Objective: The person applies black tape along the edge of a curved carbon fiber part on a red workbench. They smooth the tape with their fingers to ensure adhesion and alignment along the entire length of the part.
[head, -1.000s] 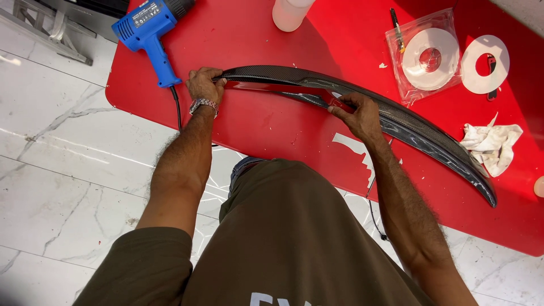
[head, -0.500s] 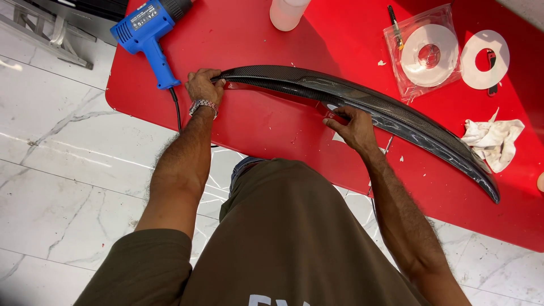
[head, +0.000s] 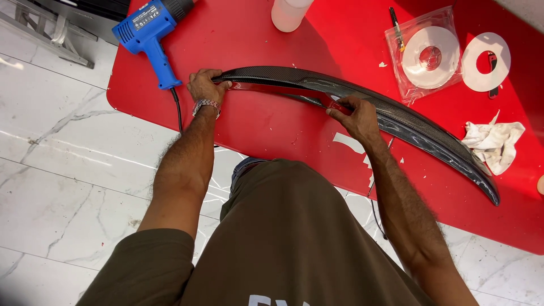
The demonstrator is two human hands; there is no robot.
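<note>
On the red desk (head: pixel 266 130) in front of me lies the long, curved black spoiler (head: pixel 396 122), running from near the desk's left edge, where its tip sits under my left hand, across to the far right, where it tapers to a point just below the white rag (head: pixel 493 144). It has stayed put over the last second; what has changed is my right hand (head: pixel 354 116), which has slid leftward along the near edge, from about the middle of the piece toward my left hand. I read that as the work creeping along the edge strip, with the stretch to the right already covered.

The spoiler shows a glossy carbon weave on top, and a thin red strip (head: pixel 277 90) runs along its near edge between my two hands.

My left hand (head: pixel 207 88) is where it was, fingers curled over the left tip and pressing it to the desk. My right fingers (head: pixel 340 105) are pinched on the red strip at the spoiler's edge.

The blue heat gun (head: pixel 153 34) lies just beyond my left hand, its cord trailing off the desk. Two white tape rolls (head: pixel 430 54) sit well apart, at the upper right.
</note>
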